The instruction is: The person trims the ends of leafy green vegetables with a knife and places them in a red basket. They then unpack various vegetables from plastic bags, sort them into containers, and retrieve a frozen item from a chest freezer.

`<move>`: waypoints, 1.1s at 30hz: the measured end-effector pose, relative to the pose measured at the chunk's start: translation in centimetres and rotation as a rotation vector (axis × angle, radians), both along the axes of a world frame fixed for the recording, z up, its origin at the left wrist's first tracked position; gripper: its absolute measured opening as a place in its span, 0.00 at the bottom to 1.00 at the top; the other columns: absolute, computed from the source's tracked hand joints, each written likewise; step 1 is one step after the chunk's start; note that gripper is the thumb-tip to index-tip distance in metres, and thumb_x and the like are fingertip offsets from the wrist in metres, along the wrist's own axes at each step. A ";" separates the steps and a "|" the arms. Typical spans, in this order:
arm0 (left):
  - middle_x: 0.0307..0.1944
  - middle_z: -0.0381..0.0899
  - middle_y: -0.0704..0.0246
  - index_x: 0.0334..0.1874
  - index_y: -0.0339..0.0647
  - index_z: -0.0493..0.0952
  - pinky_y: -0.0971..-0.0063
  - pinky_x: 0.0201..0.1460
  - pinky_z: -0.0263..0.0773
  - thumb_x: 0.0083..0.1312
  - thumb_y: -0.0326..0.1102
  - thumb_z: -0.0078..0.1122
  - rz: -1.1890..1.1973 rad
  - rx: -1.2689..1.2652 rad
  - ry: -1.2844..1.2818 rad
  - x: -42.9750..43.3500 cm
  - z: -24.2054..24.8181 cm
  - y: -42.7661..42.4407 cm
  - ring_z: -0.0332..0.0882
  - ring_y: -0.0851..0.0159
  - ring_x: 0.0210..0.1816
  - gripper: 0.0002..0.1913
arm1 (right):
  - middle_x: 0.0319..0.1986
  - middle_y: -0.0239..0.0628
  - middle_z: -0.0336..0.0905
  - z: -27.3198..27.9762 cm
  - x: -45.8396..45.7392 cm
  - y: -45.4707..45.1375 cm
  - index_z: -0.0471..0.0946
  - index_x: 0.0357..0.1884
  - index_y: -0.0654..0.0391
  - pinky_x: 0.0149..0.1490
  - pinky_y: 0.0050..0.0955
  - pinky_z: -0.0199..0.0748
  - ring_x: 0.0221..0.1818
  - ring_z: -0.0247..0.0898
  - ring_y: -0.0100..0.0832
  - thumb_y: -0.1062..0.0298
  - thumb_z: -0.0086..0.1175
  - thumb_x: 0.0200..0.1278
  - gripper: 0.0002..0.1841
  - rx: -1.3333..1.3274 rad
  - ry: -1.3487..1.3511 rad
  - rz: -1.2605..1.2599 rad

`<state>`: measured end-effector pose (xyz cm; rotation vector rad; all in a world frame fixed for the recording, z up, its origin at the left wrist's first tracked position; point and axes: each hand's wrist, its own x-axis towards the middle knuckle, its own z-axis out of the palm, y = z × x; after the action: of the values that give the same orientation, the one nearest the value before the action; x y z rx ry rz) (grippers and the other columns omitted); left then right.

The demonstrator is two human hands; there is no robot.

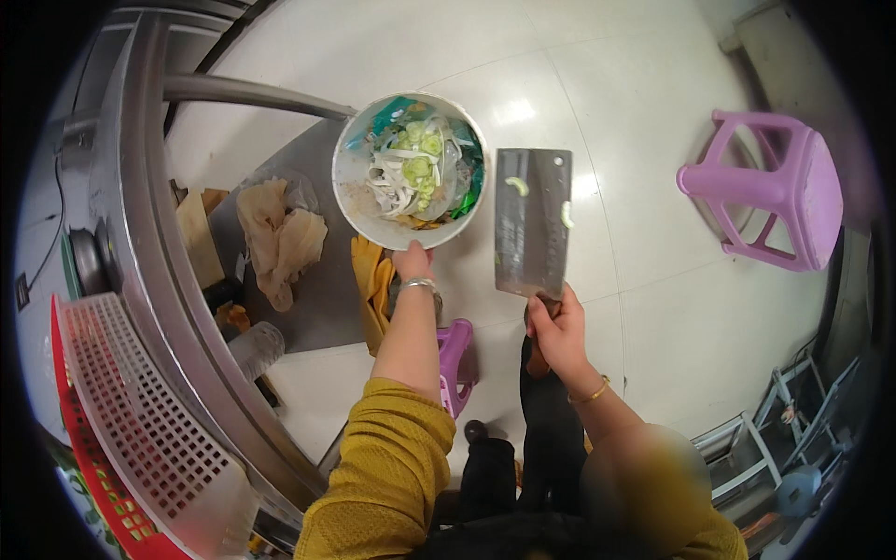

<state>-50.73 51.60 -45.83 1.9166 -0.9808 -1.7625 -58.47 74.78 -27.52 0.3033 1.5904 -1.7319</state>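
Observation:
My right hand grips the handle of a wide cleaver, whose blade points away from me with a few pale green vegetable bits stuck to it. To its left is a round white bucket, held at its near rim by my left hand. Sliced pale green vegetable pieces, white strips and green plastic lie inside the bucket. The fingertips of my left hand are partly hidden by the rim.
A steel table runs along the left, bearing a white perforated basket. Below it are a crumpled tan bag, a clear bottle and yellow gloves. Purple stools stand at right and near my left forearm. Metal frames are lower right.

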 end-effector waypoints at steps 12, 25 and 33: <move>0.27 0.75 0.71 0.43 0.39 0.70 0.82 0.25 0.64 0.61 0.27 0.51 -0.275 0.305 -0.014 17.0 8.6 19.8 0.69 0.73 0.24 0.08 | 0.24 0.56 0.73 4.6 5.9 0.9 0.67 0.33 0.63 0.31 0.47 0.69 0.27 0.70 0.58 0.70 0.54 0.61 0.09 0.558 0.887 0.481; 0.40 0.79 0.65 0.46 0.38 0.75 0.74 0.47 0.72 0.63 0.28 0.53 -1.257 -0.065 0.312 39.3 39.9 14.5 0.78 0.68 0.43 0.10 | 0.17 0.25 0.61 18.6 15.3 9.5 0.66 0.37 0.53 0.18 0.19 0.59 0.14 0.56 0.19 0.67 0.51 0.66 0.05 0.151 0.053 0.054; 0.55 0.68 0.50 0.54 0.29 0.68 0.58 0.63 0.60 0.60 0.25 0.50 -0.491 -1.221 -0.215 54.1 45.2 -16.5 0.64 0.46 0.58 0.19 | 0.16 0.32 0.64 30.0 41.5 7.6 0.63 0.35 0.56 0.21 0.25 0.68 0.14 0.62 0.25 0.69 0.45 0.65 0.04 0.059 0.152 -0.193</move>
<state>3.33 35.13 -0.66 1.0748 -2.0687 -0.6917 -16.98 82.35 2.48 0.3720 1.7731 -1.8943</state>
